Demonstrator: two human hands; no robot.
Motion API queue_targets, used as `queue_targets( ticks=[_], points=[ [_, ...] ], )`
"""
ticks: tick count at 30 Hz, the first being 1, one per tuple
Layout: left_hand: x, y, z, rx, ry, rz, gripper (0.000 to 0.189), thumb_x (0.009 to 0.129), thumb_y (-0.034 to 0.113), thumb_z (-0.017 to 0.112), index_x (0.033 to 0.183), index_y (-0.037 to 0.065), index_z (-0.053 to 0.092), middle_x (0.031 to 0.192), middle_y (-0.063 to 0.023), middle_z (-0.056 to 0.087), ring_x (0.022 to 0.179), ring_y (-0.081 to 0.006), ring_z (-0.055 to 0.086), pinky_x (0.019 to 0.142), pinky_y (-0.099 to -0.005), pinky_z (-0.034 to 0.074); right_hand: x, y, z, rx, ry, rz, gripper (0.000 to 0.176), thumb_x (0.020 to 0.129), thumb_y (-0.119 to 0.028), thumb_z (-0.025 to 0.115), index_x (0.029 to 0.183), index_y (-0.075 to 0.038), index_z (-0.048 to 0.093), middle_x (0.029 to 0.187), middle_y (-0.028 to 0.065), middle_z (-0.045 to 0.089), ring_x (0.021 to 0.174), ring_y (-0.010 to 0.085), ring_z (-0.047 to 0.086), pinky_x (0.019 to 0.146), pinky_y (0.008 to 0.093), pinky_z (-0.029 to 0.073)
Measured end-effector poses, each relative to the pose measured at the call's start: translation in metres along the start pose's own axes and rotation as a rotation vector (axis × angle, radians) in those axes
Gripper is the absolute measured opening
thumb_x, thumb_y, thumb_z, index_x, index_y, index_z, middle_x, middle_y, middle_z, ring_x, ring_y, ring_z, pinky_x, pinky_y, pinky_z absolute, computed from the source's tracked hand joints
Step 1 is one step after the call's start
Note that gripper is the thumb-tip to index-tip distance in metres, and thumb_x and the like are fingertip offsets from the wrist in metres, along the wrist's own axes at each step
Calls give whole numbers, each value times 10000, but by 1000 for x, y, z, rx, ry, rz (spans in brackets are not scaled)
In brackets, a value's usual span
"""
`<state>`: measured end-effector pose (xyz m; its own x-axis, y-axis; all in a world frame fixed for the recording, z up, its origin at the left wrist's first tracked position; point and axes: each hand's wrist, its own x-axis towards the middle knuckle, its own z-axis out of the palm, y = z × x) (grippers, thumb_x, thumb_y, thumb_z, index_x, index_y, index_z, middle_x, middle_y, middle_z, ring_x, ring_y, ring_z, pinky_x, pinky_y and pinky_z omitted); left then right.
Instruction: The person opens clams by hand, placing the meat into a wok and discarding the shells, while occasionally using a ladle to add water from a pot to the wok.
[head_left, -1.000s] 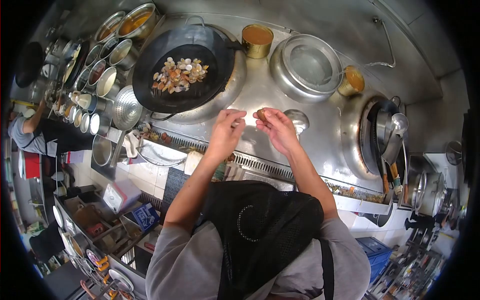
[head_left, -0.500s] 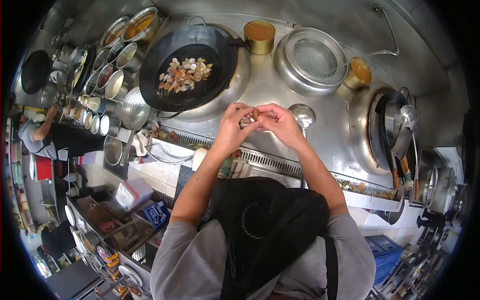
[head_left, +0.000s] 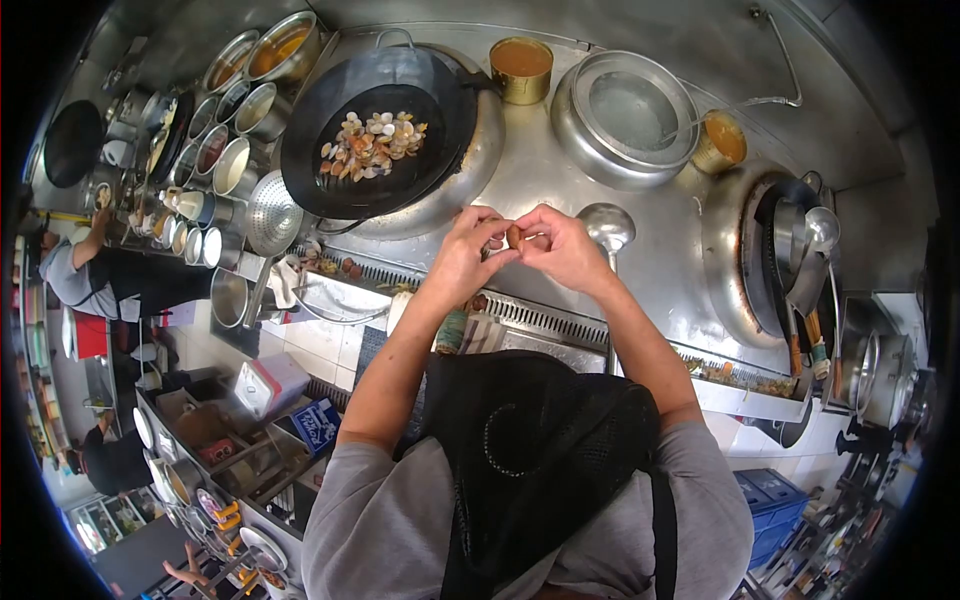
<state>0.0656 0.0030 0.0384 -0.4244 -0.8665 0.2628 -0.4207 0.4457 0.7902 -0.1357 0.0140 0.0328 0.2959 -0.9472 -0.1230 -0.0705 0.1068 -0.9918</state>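
Over the steel cooktop point(head_left: 540, 160), my two hands meet at a small brown, rounded piece point(head_left: 515, 237) whose kind I cannot make out. My left hand point(head_left: 466, 245) is closed, its fingertips pinching the piece from one side. From the other side my right hand point(head_left: 565, 250) grips it, fingers bent inward. Just right of my right hand lies a ladle point(head_left: 608, 224), bowl upward. Beyond my left hand a black wok point(head_left: 310, 120) rests tilted on a burner, holding a heap of opened clams point(head_left: 373, 145).
A strainer sits in a steel pot point(head_left: 625, 178) of cloudy liquid, between two tins point(head_left: 521, 75) of orange-brown liquid. A perforated skimmer point(head_left: 273, 212) and seasoning bowls point(head_left: 230, 165) stand left. Stacked pans point(head_left: 785, 240) fill the right burner. A co-worker point(head_left: 85, 265) works at far left.
The brown piece stays between my fingers, which have shifted slightly around it. At lower left another person in dark clothing and someone's hand have come into view.
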Motion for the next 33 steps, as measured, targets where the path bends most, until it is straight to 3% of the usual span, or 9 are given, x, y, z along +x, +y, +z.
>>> queue_targets(
  ticks=[5,10,24,33],
  points=[
    [1,-2,2,-67,-29,-15,383,768,21,788,1134,13,676,1105,-108,591,926,-242,647,803,-355,556,-2,3,5,-101,53,-57,238,844,-51,717,1053,-6,611,1022,107,720,929,168,710,780,307,568],
    [2,-9,15,-39,28,38,421,755,-17,755,1163,2,650,1130,-136,577,939,-256,646,809,-350,552,-2,5,12,-231,196,-233,211,838,-47,675,1028,4,600,933,131,720,872,240,733,755,343,576],
    [6,-10,28,-28,33,63,485,745,-20,749,1209,-4,606,1192,-157,539,935,-276,654,823,-363,560,0,10,16,-246,290,-188,235,785,-35,674,1007,-1,608,906,137,707,818,233,715,755,341,568],
    [4,-19,36,-53,29,54,487,725,4,767,1191,11,625,1170,-168,569,1062,-340,593,870,-391,522,-4,14,13,-215,280,-137,245,785,-46,687,1015,-3,613,887,131,710,813,237,712,751,345,565]
  ],
)
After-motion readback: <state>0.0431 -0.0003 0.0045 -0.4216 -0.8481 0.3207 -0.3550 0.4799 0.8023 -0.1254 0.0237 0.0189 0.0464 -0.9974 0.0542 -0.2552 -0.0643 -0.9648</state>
